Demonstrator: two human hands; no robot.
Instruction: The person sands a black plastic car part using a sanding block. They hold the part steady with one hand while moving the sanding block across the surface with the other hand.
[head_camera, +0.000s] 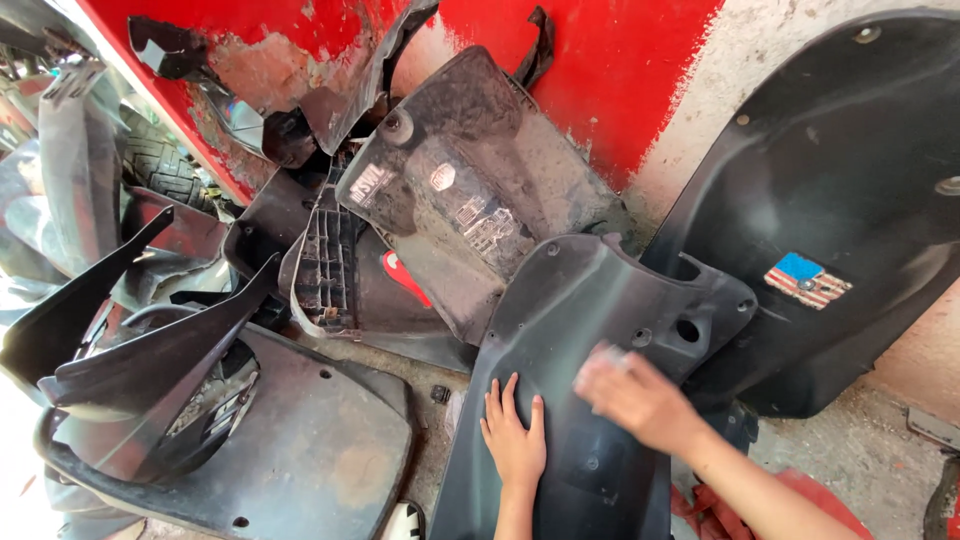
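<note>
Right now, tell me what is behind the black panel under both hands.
Behind the black panel leans a dusty dark cover against the red wall, with a larger black fairing to its right. The left hand and right hand rest on the panel; the ground beneath is hidden.

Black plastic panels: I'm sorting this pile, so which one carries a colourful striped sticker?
The large curved panel leaning against the wall at far right. Its red, white and blue sticker sets it apart; the others show only grey markings or none.
</note>
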